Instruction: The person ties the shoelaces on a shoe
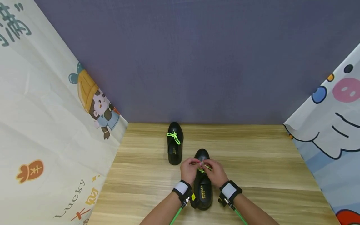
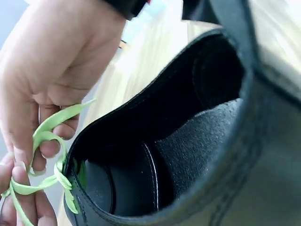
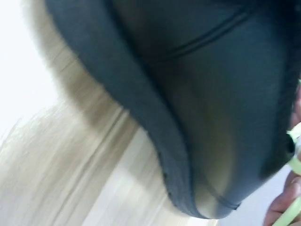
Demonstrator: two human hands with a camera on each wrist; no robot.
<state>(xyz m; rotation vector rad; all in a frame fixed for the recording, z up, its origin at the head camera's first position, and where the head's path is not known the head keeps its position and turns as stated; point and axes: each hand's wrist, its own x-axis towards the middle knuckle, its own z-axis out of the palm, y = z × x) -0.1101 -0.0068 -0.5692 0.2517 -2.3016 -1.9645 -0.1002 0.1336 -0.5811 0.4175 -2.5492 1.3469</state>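
A black shoe (image 1: 205, 200) stands between my hands on the wooden surface, its toe pointing away from me. Its bright green shoelace (image 2: 59, 116) is looped above the front of the opening, as the left wrist view shows. My left hand (image 1: 189, 171) pinches the lace over the shoe's front. Opposite it, my right hand (image 1: 217, 174) pinches lace too, and the fingertips of both hands meet. In the right wrist view the shoe's dark side (image 3: 221, 108) fills most of the picture, with only a few of the fingers at the right edge.
Ahead and to the left is a second black shoe (image 1: 175, 156), its green lace tied in a bow (image 1: 173, 136). The wood-grain surface (image 1: 247, 150) ends at a grey-purple panel (image 1: 197, 62). Printed white sheets (image 1: 56, 125) flank both sides.
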